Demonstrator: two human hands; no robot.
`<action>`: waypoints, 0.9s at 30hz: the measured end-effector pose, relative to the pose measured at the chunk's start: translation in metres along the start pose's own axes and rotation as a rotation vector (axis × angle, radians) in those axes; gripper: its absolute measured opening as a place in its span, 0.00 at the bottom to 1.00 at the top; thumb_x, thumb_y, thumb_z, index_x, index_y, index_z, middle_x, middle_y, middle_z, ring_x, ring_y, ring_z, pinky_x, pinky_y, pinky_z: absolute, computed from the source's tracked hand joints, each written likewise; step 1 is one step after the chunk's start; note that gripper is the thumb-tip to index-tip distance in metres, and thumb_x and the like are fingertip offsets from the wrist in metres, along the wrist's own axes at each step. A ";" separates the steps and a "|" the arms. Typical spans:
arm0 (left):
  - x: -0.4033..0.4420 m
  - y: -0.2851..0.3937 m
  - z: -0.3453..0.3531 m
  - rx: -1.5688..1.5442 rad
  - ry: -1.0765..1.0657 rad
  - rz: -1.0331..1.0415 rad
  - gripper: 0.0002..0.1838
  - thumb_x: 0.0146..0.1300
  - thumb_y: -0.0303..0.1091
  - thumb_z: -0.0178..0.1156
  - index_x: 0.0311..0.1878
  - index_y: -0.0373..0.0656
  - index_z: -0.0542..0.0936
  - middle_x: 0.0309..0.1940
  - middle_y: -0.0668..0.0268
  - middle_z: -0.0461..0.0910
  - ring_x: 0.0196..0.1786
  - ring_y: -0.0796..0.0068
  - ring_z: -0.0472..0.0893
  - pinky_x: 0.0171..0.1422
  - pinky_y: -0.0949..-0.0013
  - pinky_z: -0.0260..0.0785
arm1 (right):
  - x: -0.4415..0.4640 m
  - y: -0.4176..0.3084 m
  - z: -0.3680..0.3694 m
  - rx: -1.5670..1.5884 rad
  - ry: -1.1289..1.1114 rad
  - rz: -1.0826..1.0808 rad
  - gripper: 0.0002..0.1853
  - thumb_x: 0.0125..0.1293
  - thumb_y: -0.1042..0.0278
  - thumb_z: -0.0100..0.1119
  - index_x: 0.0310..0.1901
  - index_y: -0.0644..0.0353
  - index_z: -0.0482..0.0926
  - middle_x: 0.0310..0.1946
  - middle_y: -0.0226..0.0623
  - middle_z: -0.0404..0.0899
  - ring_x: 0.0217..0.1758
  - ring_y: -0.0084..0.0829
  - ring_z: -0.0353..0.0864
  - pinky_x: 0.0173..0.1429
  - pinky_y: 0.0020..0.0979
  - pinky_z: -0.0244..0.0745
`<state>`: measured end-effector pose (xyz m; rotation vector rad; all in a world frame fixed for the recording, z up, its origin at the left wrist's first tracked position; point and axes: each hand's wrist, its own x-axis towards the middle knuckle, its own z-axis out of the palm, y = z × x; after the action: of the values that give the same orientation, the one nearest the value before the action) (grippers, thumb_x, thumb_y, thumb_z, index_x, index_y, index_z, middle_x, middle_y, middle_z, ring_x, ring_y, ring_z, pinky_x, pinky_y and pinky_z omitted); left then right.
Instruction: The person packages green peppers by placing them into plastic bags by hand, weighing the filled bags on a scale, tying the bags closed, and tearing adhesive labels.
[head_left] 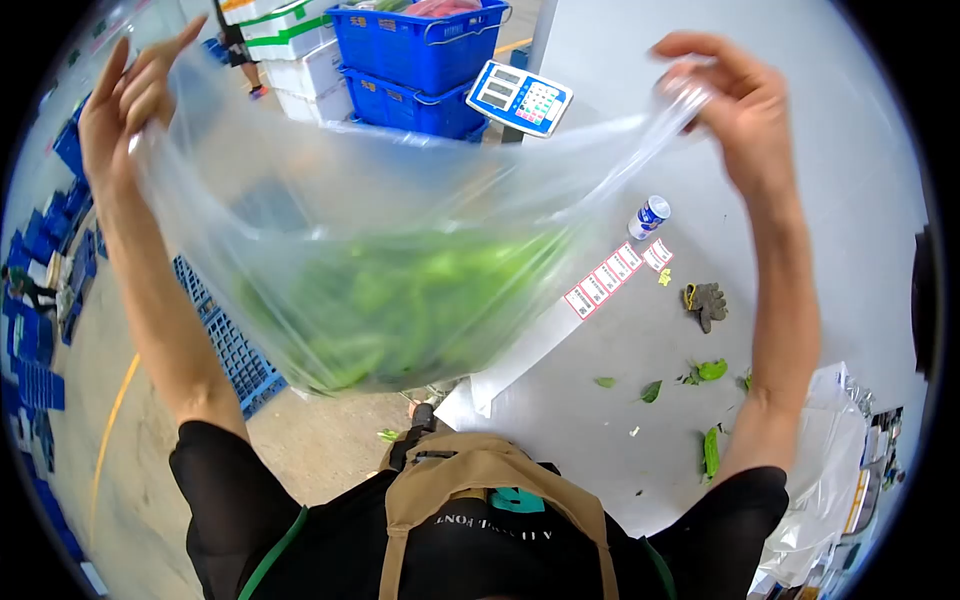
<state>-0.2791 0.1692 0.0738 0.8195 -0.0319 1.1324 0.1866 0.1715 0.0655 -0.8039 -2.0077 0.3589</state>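
Observation:
A large clear plastic bag hangs stretched between my two raised hands, its lower part bulging with green peppers. My left hand grips one top corner at the upper left, with some fingers pointing up. At the upper right my right hand pinches the opposite corner, the plastic bunched at the fingertips. The bag hangs off the floor, left of the grey table. Through the plastic the peppers look blurred, so single ones are hard to make out.
On the table are a white-and-blue can, a strip of labels, a grey glove, a loose green pepper and leaf scraps. A scale display stands beyond, near stacked blue crates. A blue pallet lies on the floor.

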 end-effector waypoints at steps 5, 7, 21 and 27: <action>-0.025 -0.020 -0.040 0.382 0.458 0.001 0.34 0.69 0.42 0.49 0.64 0.21 0.53 0.22 0.75 0.55 0.14 0.91 0.51 0.13 0.83 0.40 | -0.025 0.039 0.079 -0.218 -0.306 -0.143 0.15 0.40 0.83 0.54 0.33 0.61 0.81 0.19 0.32 0.75 0.23 0.27 0.74 0.46 0.31 0.70; -0.021 -0.034 -0.072 0.459 0.595 -0.069 0.34 0.67 0.45 0.52 0.61 0.21 0.59 0.20 0.76 0.56 0.13 0.92 0.49 0.11 0.84 0.37 | -0.030 0.071 0.105 -0.214 -0.369 -0.140 0.15 0.38 0.84 0.51 0.30 0.61 0.80 0.17 0.34 0.74 0.23 0.30 0.73 0.53 0.36 0.66; 0.067 -0.179 -0.327 0.403 0.797 -0.452 0.28 0.61 0.49 0.58 0.50 0.29 0.69 0.14 0.81 0.52 0.12 0.90 0.50 0.13 0.80 0.38 | -0.082 0.256 0.172 -0.574 -0.504 0.139 0.09 0.44 0.78 0.53 0.27 0.57 0.82 0.20 0.40 0.77 0.32 0.36 0.77 0.58 0.45 0.62; 0.078 -0.245 -0.374 0.156 0.762 -0.488 0.22 0.67 0.42 0.53 0.53 0.33 0.67 0.15 0.80 0.52 0.14 0.88 0.49 0.15 0.80 0.40 | -0.158 0.315 0.209 -0.746 -0.855 0.357 0.10 0.44 0.74 0.57 0.30 0.51 0.83 0.24 0.36 0.80 0.38 0.34 0.78 0.57 0.47 0.59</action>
<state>-0.1841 0.4105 -0.2987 0.4476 0.8550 0.9199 0.1949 0.3137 -0.3191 -1.6961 -2.8494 0.1417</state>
